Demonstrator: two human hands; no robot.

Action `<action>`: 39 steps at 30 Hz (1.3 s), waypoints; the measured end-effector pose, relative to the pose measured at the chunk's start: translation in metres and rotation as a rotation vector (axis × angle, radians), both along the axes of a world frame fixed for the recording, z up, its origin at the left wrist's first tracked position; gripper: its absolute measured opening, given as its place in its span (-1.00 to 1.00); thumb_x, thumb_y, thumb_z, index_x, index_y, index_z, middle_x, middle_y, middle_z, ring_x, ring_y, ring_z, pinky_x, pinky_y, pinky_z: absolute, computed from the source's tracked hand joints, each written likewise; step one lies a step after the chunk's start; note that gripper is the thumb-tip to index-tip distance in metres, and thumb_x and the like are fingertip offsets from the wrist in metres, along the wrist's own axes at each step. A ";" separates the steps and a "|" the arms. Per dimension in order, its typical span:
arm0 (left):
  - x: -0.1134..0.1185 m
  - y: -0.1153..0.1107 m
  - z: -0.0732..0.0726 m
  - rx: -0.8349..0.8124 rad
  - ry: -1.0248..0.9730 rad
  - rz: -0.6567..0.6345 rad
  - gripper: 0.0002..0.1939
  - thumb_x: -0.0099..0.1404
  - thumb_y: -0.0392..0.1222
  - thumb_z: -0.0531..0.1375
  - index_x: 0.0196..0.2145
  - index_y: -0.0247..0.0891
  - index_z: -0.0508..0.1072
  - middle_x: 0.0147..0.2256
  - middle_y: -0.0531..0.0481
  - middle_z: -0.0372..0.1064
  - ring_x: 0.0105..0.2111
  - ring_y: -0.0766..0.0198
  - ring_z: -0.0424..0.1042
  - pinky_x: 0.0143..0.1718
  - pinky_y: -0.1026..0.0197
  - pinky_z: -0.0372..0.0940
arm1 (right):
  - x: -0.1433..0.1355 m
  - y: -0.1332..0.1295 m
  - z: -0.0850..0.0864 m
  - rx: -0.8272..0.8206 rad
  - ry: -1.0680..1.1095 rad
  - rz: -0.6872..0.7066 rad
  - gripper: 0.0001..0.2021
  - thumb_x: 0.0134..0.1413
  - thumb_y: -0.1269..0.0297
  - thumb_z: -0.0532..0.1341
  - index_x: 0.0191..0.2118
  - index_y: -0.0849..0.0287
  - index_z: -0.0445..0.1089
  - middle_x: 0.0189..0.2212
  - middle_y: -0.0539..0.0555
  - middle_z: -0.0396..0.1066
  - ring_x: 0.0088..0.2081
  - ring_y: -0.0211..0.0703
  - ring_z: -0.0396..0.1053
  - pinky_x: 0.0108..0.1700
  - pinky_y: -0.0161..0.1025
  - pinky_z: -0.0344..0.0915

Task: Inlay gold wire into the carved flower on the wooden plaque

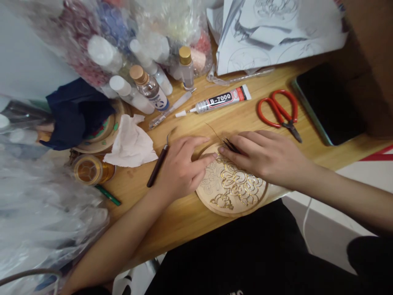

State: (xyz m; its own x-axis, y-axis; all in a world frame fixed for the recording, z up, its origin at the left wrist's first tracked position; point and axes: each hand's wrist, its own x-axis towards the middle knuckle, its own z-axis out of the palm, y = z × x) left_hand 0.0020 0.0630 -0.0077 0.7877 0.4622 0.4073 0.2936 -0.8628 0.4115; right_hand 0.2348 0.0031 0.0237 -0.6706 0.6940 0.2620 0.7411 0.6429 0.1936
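A round wooden board (215,196) lies near the table's front edge, with a flower pattern partly outlined in gold wire (241,178). My left hand (184,166) rests at the board's left side with fingers spread, the index fingertip touching its upper part. My right hand (260,153) lies over the board's upper right, fingers closed around black tweezers (229,144). A thin loose wire (212,129) rises from near the tweezer tips and the board's top edge. What exactly the tips touch is too small to tell.
Behind the board lie a B-7000 glue tube (219,100), red-handled cutters (279,110) and a phone (328,104). A dark-handled hooked tool (159,166), white tissue (132,141), wire spool (89,169) and green pen (109,195) lie left. Small bottles (150,88) and papers (276,37) stand farther back.
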 end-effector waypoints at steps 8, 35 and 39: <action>-0.001 0.001 -0.001 -0.033 0.005 -0.011 -0.68 0.29 -0.44 0.09 -0.12 -0.20 0.54 0.05 -0.16 0.28 0.03 0.05 0.30 0.01 -0.11 0.29 | 0.000 -0.001 0.001 -0.016 -0.006 -0.021 -0.78 0.32 0.47 0.06 -0.06 0.22 0.42 -0.18 0.12 0.50 -0.28 -0.20 0.38 -0.30 -0.25 0.20; -0.001 0.002 -0.002 -0.070 -0.013 -0.005 -0.70 0.30 -0.41 0.10 -0.11 -0.17 0.53 0.06 -0.14 0.28 0.04 0.06 0.31 0.02 -0.12 0.31 | 0.001 -0.004 -0.008 -0.023 0.099 -0.012 -0.81 0.31 0.46 0.08 -0.12 0.20 0.43 -0.28 0.10 0.43 -0.27 -0.15 0.28 -0.24 -0.19 0.11; -0.001 0.002 -0.002 -0.065 -0.013 -0.002 -0.71 0.29 -0.42 0.12 -0.12 -0.20 0.53 0.05 -0.15 0.28 0.03 0.07 0.31 0.03 -0.11 0.31 | 0.003 0.000 -0.001 -0.016 0.029 0.046 -0.84 0.28 0.46 0.13 -0.10 0.22 0.42 -0.25 0.12 0.45 -0.27 -0.15 0.30 -0.26 -0.22 0.14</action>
